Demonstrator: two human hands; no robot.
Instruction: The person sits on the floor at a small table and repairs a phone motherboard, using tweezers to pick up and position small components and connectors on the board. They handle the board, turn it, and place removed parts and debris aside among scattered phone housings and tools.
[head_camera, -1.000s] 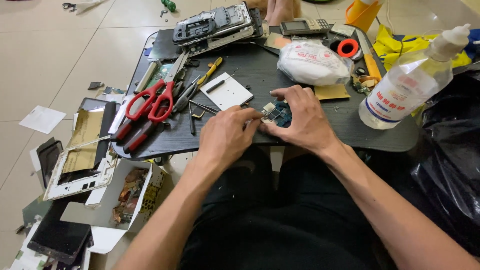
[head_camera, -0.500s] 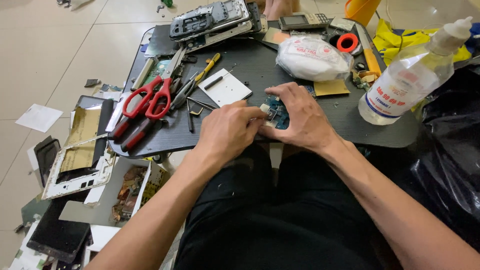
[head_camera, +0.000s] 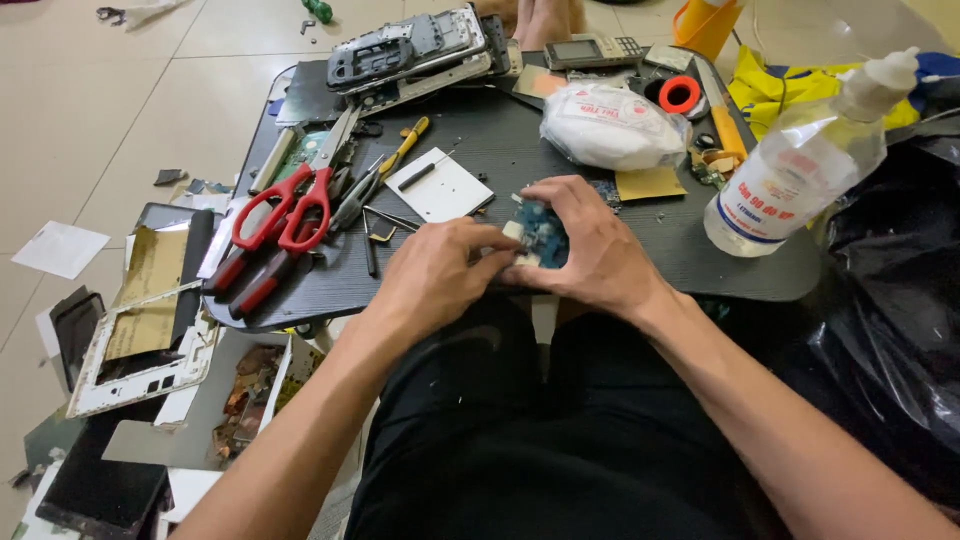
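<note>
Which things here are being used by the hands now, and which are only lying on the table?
In use:
left hand
right hand
small blue circuit board, held between both

Lying about:
red scissors
white bag
clear bottle
red tape roll
white card

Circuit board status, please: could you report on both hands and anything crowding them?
Left hand and right hand both gripping small blue circuit board. Board held over black tray near edge. White card and red scissors close by, not touching.
</note>
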